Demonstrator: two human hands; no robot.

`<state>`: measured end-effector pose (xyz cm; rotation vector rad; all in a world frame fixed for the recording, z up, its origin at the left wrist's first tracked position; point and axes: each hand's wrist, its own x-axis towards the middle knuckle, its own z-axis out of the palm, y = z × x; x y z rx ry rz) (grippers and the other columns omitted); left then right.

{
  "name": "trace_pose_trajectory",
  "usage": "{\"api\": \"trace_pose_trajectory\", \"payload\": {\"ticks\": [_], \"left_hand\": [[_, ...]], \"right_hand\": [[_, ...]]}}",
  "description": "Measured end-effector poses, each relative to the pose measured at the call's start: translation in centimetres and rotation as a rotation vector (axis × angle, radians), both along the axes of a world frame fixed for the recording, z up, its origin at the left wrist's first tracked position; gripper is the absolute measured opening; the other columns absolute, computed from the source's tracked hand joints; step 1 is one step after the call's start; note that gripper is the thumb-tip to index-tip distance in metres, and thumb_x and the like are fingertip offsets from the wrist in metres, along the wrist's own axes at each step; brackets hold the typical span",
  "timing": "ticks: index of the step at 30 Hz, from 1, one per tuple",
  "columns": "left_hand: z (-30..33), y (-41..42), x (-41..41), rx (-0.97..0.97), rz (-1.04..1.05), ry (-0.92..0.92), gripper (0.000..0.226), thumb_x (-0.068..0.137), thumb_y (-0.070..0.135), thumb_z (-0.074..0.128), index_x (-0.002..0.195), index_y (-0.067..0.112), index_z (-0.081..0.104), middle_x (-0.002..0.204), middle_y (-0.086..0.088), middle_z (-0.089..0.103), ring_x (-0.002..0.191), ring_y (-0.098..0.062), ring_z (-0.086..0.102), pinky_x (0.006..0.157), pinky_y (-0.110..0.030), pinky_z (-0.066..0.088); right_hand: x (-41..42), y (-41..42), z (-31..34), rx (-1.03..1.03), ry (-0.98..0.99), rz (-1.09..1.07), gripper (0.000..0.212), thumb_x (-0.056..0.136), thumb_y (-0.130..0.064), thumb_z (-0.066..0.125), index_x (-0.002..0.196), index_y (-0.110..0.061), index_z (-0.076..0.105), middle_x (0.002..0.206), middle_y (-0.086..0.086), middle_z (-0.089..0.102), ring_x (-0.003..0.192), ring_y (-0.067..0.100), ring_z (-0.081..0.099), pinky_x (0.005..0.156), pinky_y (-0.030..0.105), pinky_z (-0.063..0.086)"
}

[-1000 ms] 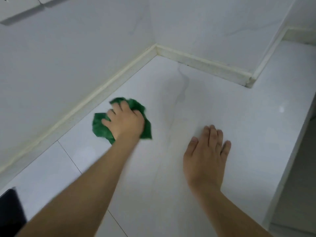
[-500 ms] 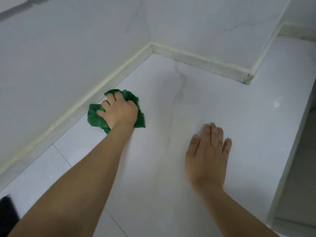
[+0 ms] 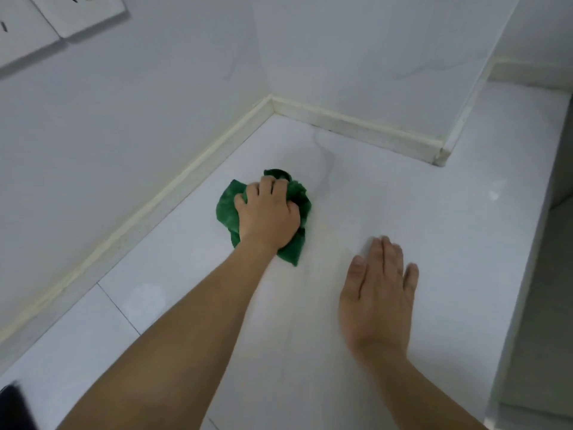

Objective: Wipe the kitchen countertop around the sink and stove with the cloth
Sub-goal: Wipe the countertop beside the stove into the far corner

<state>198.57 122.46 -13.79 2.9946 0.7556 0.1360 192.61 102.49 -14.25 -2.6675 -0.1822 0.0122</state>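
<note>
While pressing down on the glossy white, faintly grey-veined stone countertop, grips a crumpled dark green fabric cloth with the left hand. Curls the left fingers over the top of the bundle, knuckles up, tips dug into the folds, thumb tucked into the fabric on the side nearer the right hand. Leaves green showing on all sides of those fingers: a rounded lobe out past the little finger, a dark hump just beyond the fingertips, a ridge by the thumb, and a pointed tail trailing back beside the wrist. Looks soft and fuzzy, deep green, darker in the creases, bunched rather than spread flat, touching the surface beneath the palm. Sits well short of the wall corner beyond the fingertips, and near but apart from the cream sealed upstand strip off to the little-finger side.

Rests the right hand palm-down and flat on the same surface, with the right fingers straight and pressed close together, thumb slightly apart, holding nothing. Lies near the green tail without touching it, thumb side toward the fabric.

Just beyond the left fingertips, a thin grey vein mark in the stone, running toward the corner. High above the little-finger side, white plastic wall sockets. Back beside the left forearm, at the frame's edge, a dark blurred object; cannot tell what.
</note>
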Motion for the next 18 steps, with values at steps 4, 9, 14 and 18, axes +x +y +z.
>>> {"api": "trace_pose_trajectory", "payload": {"ticks": [4, 9, 14, 18], "left_hand": [[-0.2, -4.4, -8.0, -0.023, -0.216, -0.073, 0.048, 0.088, 0.039, 0.038, 0.131, 0.023, 0.051, 0.131, -0.003, 0.051, 0.117, -0.030, 0.047, 0.101, -0.052, 0.035], [0.2, -6.9, -12.0, -0.089, -0.409, -0.066, 0.048, 0.081, 0.037, 0.048, 0.127, 0.027, 0.057, 0.130, 0.005, 0.055, 0.122, -0.026, 0.048, 0.102, -0.055, 0.034], [0.0, -5.6, -0.8, -0.045, -0.378, -0.017, 0.051, 0.084, 0.041, 0.034, 0.129, 0.027, 0.055, 0.132, 0.002, 0.053, 0.116, -0.029, 0.047, 0.099, -0.051, 0.034], [0.4, -5.9, 2.7, -0.049, -0.281, -0.024, 0.051, 0.086, 0.040, 0.030, 0.130, 0.026, 0.054, 0.132, 0.002, 0.052, 0.117, -0.028, 0.047, 0.101, -0.050, 0.032]], "right_hand": [[0.0, 0.1, 0.0, -0.007, -0.002, -0.006, 0.074, 0.093, -0.044, -0.007, 0.152, -0.009, 0.021, 0.159, 0.003, 0.019, 0.148, 0.017, 0.009, 0.121, 0.040, -0.002], [0.0, 0.1, 0.3, -0.011, 0.018, 0.001, 0.072, 0.094, -0.044, -0.009, 0.152, -0.009, 0.017, 0.160, 0.003, 0.016, 0.148, 0.016, 0.006, 0.121, 0.040, -0.003], [0.1, 0.2, 0.4, -0.005, 0.012, -0.009, 0.072, 0.094, -0.044, -0.009, 0.152, -0.010, 0.017, 0.160, 0.002, 0.016, 0.148, 0.015, 0.005, 0.121, 0.039, -0.004], [0.4, 0.3, 0.6, -0.005, 0.014, -0.021, 0.069, 0.095, -0.042, -0.003, 0.152, -0.010, 0.018, 0.159, 0.003, 0.020, 0.147, 0.015, 0.009, 0.121, 0.039, -0.001]]}}
